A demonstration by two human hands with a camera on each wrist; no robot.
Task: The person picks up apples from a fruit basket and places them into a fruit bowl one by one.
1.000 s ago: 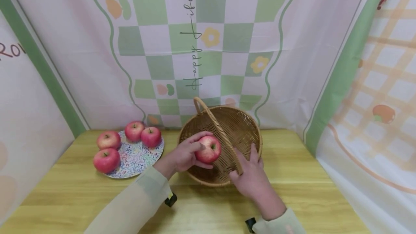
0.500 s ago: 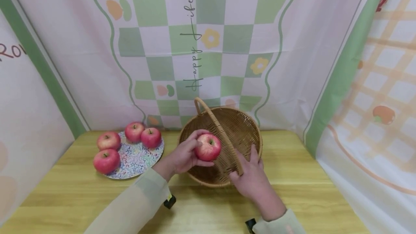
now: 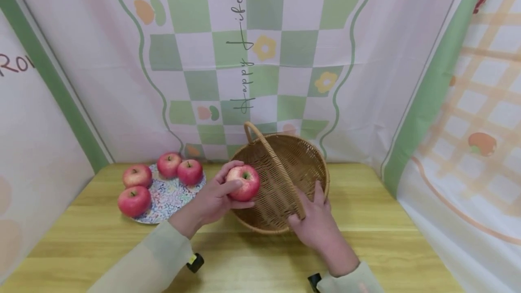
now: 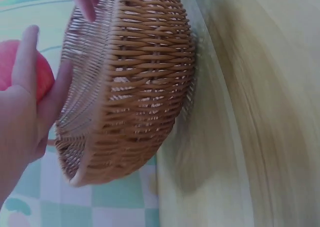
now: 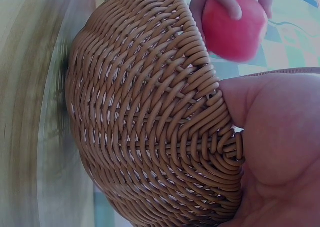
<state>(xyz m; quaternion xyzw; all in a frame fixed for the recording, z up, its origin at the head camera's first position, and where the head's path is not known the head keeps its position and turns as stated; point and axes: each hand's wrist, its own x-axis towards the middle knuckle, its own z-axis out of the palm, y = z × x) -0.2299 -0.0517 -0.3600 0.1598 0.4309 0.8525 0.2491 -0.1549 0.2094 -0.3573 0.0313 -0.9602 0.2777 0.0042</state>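
My left hand (image 3: 209,200) grips a red apple (image 3: 247,183) with thumb and fingers, above the left rim of a round wicker basket (image 3: 301,159). The apple's stem end faces up. In the right wrist view, that apple (image 5: 235,29) is beyond the basket's woven wall (image 5: 145,107). At the basket's near right rim, my right hand (image 3: 315,223) holds the rim at the foot of the arched handle (image 3: 270,153), some fingers reaching over the inside. No fruit shows in the visible part of the basket.
A speckled plate (image 3: 175,198) stands left of the basket, with several red apples (image 3: 134,201) around its edge. The wooden table (image 3: 252,266) ends at a patterned cloth backdrop (image 3: 264,8). Cloth walls also stand on both sides.
My left hand first turns the apple slightly over the basket, then moves left with it toward the rim. My right hand and the basket stay in place.
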